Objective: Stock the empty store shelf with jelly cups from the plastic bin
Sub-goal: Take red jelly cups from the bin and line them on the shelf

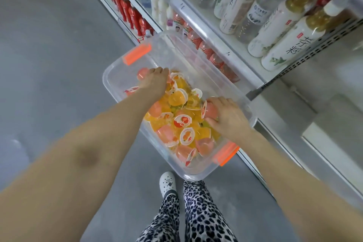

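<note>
Jelly cups (177, 121) in the bin, both hands among them

Right hand (228, 119), at centre right of the frame, has its fingers and thumb curled round a pink jelly cup (211, 111) whose printed lid faces left. Left hand (155, 82), just above centre, lies palm down on the pile with its fingers bent over the far side. I cannot tell whether it holds a cup, as the fingertips are hidden. Orange, yellow and pink cups lie heaped in the near half of the clear plastic bin (110, 78), which fills the middle of the frame and has 2 orange latches (137, 54), 1 at each end. Just right of the bin stands white shelving, with an empty shelf (334, 116) at right and rows of white-labelled bottles (284, 25) above it at upper right. Red bottles (127, 10) stand left of top centre. Grey floor (49, 55) fills the left. At the bottom, leopard-print trousers (198, 214) and a white clog (168, 182) show.
</note>
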Demonstrator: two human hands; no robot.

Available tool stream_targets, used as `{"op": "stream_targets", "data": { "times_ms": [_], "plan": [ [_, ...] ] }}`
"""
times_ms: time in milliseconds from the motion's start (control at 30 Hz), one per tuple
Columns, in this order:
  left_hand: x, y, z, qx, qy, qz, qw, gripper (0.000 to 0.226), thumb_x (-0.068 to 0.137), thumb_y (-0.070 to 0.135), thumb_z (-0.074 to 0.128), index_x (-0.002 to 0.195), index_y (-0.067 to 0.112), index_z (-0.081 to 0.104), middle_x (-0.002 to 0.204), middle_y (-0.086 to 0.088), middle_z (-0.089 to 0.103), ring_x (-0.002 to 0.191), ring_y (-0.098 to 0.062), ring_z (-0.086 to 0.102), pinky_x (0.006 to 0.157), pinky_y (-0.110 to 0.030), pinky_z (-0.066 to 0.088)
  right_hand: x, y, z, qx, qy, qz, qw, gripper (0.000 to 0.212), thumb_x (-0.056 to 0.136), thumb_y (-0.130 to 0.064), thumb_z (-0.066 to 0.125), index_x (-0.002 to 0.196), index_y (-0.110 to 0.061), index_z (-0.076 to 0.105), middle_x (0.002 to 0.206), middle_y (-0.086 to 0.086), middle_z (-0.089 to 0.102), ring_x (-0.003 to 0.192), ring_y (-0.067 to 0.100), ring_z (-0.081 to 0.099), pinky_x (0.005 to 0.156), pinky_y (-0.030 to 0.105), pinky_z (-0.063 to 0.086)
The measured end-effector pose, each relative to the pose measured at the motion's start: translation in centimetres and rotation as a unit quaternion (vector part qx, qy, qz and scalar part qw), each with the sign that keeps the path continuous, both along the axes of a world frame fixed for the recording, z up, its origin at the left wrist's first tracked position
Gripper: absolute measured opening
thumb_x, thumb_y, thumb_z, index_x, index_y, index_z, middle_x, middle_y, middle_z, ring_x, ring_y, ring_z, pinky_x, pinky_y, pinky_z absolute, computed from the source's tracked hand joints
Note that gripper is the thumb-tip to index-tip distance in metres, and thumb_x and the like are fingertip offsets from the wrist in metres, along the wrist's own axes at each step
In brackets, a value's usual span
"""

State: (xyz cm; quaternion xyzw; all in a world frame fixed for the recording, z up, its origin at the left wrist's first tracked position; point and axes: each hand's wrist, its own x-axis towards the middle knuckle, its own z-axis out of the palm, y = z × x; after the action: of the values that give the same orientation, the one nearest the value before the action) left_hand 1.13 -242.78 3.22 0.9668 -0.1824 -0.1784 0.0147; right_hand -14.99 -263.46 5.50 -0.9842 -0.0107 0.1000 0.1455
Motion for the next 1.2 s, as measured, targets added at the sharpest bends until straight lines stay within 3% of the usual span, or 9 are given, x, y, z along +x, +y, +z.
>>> {"op": "stream_targets", "data": {
  "times_ms": [100,233,367,467,533,700,800,933,1200],
  "plan": [
    [0.8,-0.7,-0.3,0.046,-0.005,-0.001,0.999,0.058,0.093,0.013,0.055,0.146,0.014,0.031,0.137,-0.012,0.05,0.126,-0.034,0.044,0.095,-0.047,0.041,-0.1,-0.2,-0.3,0.002,0.009,-0.008,1.0,0.056,0.081,-0.034,0.066,0.133,-0.018,0.051,0.128,0.007,0.058,0.109,0.029,0.055,0.095,0.043,0.044],
    [0.9,-0.6,0.0,0.041,-0.03,0.009,0.999,0.042,0.09,0.017,0.059,0.131,0.014,0.05,0.126,-0.012,0.054,0.12,-0.034,0.046,0.091,-0.048,0.042,0.1,-0.2,-0.4,0.012,-0.001,-0.022,1.0,0.052,0.08,-0.035,0.066,0.127,-0.018,0.053,0.123,0.004,0.059,0.104,0.027,0.059,0.089,0.043,0.047],
    [-0.7,0.0,1.1,-0.082,-0.049,0.049,0.994,0.046,0.087,0.027,0.067,0.125,0.01,0.049,0.118,-0.015,0.057,0.11,-0.038,0.051,0.09,-0.048,0.043,0.0,-0.1,0.1,0.056,-0.017,-0.069,0.996,0.053,0.079,-0.039,0.066,0.124,-0.018,0.049,0.119,0.002,0.06,0.101,0.025,0.061,0.081,0.041,0.052],
    [-2.9,0.4,2.4,-0.161,-0.071,0.08,0.981,0.049,0.081,0.03,0.071,0.12,0.011,0.048,0.103,-0.013,0.061,0.099,-0.037,0.056,0.074,-0.044,0.049,-0.4,0.2,0.8,0.086,-0.046,-0.113,0.989,0.065,0.08,-0.047,0.068,0.134,-0.021,0.041,0.126,0.0,0.06,0.1,0.025,0.064,0.069,0.029,0.046],
    [-4.6,0.5,3.4,-0.218,-0.072,0.087,0.969,0.049,0.078,0.028,0.07,0.119,0.011,0.048,0.096,-0.012,0.061,0.093,-0.036,0.058,0.066,-0.039,0.047,-0.9,0.4,1.6,0.092,-0.061,-0.135,0.985,0.066,0.081,-0.05,0.068,0.135,-0.022,0.041,0.127,-0.002,0.06,0.105,0.023,0.063,0.071,0.029,0.043],
    [-8.6,0.1,6.4,-0.305,-0.037,0.055,0.95,0.052,0.077,0.029,0.071,0.122,0.016,0.048,0.105,-0.009,0.066,0.095,-0.03,0.063,0.069,-0.03,0.043,-3.0,0.4,5.0,0.133,-0.075,-0.166,0.974,0.077,0.072,-0.062,0.061,0.132,-0.017,0.045,0.128,0.004,0.058,0.114,0.024,0.056,0.094,0.044,0.048],
    [-10.7,-0.5,8.4,-0.322,-0.03,0.028,0.946,0.051,0.077,0.031,0.071,0.12,0.016,0.05,0.105,-0.008,0.067,0.094,-0.029,0.063,0.068,-0.029,0.043,-5.1,-0.3,7.2,0.148,-0.11,-0.177,0.967,0.076,0.062,-0.064,0.05,0.123,-0.018,0.052,0.118,0.002,0.059,0.107,0.021,0.056,0.088,0.038,0.047],
    [-12.7,-2.5,10.7,-0.338,-0.002,-0.031,0.941,0.053,0.075,0.029,0.075,0.12,0.015,0.052,0.109,-0.005,0.065,0.097,-0.024,0.062,0.076,-0.033,0.049,-7.6,-2.8,9.4,0.145,-0.155,-0.221,0.952,0.045,0.071,-0.047,0.064,0.109,-0.024,0.055,0.108,-0.004,0.059,0.097,0.015,0.057,0.076,0.028,0.041],
    [-15.8,-10.9,15.7,-0.368,0.011,-0.155,0.917,0.048,0.074,0.031,0.074,0.118,0.022,0.055,0.111,0.002,0.065,0.1,-0.019,0.06,0.081,-0.029,0.047,-13.5,-9.4,15.9,0.096,-0.262,-0.265,0.923,0.041,0.077,-0.042,0.066,0.112,-0.023,0.055,0.107,-0.007,0.061,0.098,0.014,0.057,0.08,0.032,0.046]
  ]
}}
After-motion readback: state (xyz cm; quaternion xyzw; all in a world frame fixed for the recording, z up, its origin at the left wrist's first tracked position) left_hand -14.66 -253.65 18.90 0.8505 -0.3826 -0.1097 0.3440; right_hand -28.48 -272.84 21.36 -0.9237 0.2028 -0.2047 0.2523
